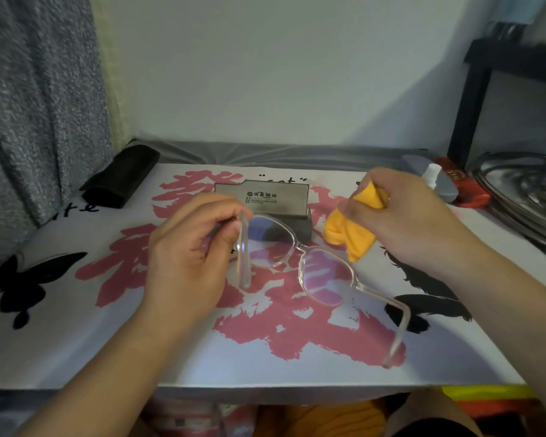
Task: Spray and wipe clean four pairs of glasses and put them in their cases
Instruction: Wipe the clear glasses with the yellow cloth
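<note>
Your left hand [183, 247] pinches the clear-framed glasses [300, 263] at one hinge, held over mid-table w/ both temples open; right hand [413, 216] grips the bunched yellow cloth [353, 228] just beside the far lens. Risk: a one-corner pinch lets the frame twist or slip once you press w/ the cloth, so support near the lens. The free temple hangs toward the table's front edge [265, 386]. Grey open case [275, 203] sits right behind, black case [120, 178] at back-left corner; room's mostly front-left.
</note>
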